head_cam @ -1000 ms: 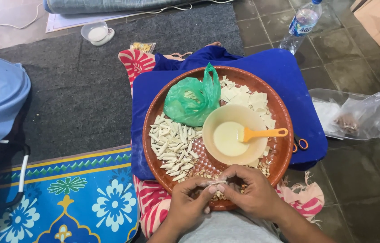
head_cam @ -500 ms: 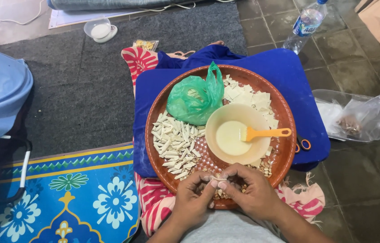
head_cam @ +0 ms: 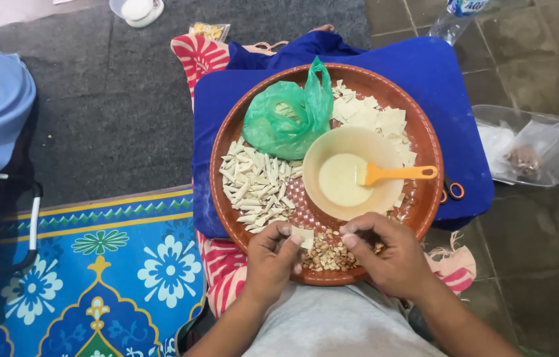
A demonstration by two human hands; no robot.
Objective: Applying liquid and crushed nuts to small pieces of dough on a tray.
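Note:
A round brown tray (head_cam: 425,142) rests on a blue cushion (head_cam: 438,73) over my lap. My left hand (head_cam: 273,261) pinches a small pale wrapper square (head_cam: 304,236) at the tray's near edge. Close beside it, my right hand (head_cam: 385,254) has its fingertips curled over a heap of peanuts (head_cam: 329,254). Several rolled pale sticks (head_cam: 256,185) lie on the tray's left side. A beige bowl (head_cam: 345,173) of whitish paste holds an orange brush (head_cam: 395,174). Flat wrapper squares (head_cam: 372,119) and a green plastic bag (head_cam: 286,119) lie at the far side.
A patterned blue mat (head_cam: 94,271) lies to the left, grey carpet (head_cam: 107,92) beyond it. Clear plastic bags (head_cam: 544,149) sit on the tiled floor at right. A plastic bottle (head_cam: 458,16) stands at the top right, a small white cup (head_cam: 137,10) at the top.
The view has shifted closer over the tray. My two hands, joined at the tray's near edge before, have come slightly apart, with the wrapper square left in my left fingers.

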